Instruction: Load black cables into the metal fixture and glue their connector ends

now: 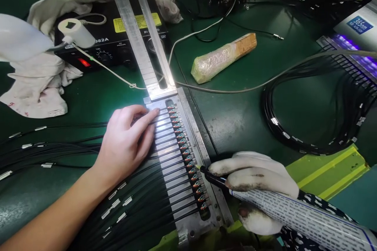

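A metal fixture [173,172] holds a row of black cables side by side, their ends showing small orange and green wires. My bare left hand [126,141] rests at the fixture's upper left, its index fingertip on the metal beside the top cables and the other fingers curled; whether it pinches a cable is hidden. In a stained white glove, my right hand [256,184] is wrapped round a printed tube [294,211] with a black nozzle. The thin yellow-green tip touches or nearly touches the wire ends at the middle of the row.
Behind the fixture stands a black control box [112,53] with a lit red switch. A plastic-wrapped block [218,59] lies right of it. Coiled black cables [277,125] lead to a purple-lit lamp unit [356,27]. White cloth [38,86] and a white lamp [20,37] are at left.
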`<state>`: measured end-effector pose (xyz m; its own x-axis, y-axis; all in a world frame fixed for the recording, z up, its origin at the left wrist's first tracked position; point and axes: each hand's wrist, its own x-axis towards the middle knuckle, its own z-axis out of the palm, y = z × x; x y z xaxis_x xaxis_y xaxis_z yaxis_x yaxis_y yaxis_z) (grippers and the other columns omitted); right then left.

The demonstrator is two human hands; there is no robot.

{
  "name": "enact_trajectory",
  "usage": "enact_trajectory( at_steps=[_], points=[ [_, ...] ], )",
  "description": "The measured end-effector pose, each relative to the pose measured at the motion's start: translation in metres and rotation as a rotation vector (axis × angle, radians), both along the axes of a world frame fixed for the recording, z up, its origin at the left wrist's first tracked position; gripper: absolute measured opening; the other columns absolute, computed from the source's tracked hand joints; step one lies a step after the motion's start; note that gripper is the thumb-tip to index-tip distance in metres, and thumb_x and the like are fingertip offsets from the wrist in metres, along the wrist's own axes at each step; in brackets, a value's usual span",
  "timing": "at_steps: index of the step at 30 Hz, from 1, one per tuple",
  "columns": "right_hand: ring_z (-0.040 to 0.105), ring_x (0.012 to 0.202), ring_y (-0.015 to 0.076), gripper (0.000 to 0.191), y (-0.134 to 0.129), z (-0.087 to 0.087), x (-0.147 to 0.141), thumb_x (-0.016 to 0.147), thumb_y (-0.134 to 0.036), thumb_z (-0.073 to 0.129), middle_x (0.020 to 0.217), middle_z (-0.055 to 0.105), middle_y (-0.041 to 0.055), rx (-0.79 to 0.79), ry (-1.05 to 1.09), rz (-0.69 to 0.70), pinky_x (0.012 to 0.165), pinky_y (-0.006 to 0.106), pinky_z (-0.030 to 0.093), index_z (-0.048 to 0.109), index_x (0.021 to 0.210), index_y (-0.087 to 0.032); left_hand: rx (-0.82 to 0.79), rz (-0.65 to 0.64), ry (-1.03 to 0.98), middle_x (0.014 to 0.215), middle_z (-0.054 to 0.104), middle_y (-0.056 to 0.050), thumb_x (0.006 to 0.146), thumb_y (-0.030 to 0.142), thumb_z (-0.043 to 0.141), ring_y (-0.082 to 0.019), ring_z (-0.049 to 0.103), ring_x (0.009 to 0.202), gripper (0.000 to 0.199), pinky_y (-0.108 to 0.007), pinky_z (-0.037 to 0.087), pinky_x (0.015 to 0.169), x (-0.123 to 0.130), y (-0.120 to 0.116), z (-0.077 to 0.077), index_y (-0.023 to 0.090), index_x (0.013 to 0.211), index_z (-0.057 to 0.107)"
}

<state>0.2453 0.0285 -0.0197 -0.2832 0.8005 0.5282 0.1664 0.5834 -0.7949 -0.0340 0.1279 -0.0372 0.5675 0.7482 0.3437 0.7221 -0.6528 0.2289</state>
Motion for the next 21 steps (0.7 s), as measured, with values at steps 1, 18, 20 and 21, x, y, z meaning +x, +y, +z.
enact_trajectory(
  at_steps=[1,18,20,21],
  points=[
    [0.074,0.088,0.0203,0.024,0.0006,-0.0008,0.0001,0.092,-0.036,0.061,0.092,0.075,0.0093,-0.002,-0.001,0.006,0.067,0.029,0.057,0.066,0.095,-0.013,-0.004,-0.002,0.002,0.110,0.056,-0.014,0.092,0.019,0.050,-0.033,0.056,0.097,0.042,-0.054,0.048,0.080,0.0003,0.0001,0.0002,0.027,0.134,0.050],
    [0.074,0.087,0.0198,0.023,-0.0005,-0.0027,0.0008,0.092,-0.032,0.058,0.095,0.075,0.0121,-0.022,0.027,0.024,0.068,0.029,0.057,0.067,0.093,-0.011,0.004,-0.003,-0.015,0.107,0.059,-0.017,0.089,0.017,0.052,-0.036,0.058,0.094,0.043,-0.056,0.048,0.077,0.0020,-0.0002,0.0005,0.024,0.132,0.055],
    [0.074,0.085,0.0195,0.023,-0.0005,-0.0026,0.0007,0.092,-0.031,0.057,0.096,0.075,0.0124,-0.026,0.035,0.021,0.068,0.029,0.057,0.067,0.093,-0.011,0.007,-0.002,-0.013,0.107,0.059,-0.017,0.089,0.017,0.052,-0.036,0.058,0.094,0.043,-0.056,0.048,0.077,0.0020,-0.0003,0.0006,0.023,0.132,0.056],
    [0.074,0.084,0.0194,0.022,-0.0004,-0.0023,0.0006,0.092,-0.031,0.057,0.096,0.076,0.0123,-0.027,0.037,0.016,0.068,0.029,0.057,0.067,0.093,-0.012,0.008,-0.002,-0.014,0.107,0.059,-0.017,0.089,0.017,0.052,-0.036,0.058,0.094,0.043,-0.056,0.048,0.077,0.0020,-0.0003,0.0007,0.023,0.132,0.056]
  ],
)
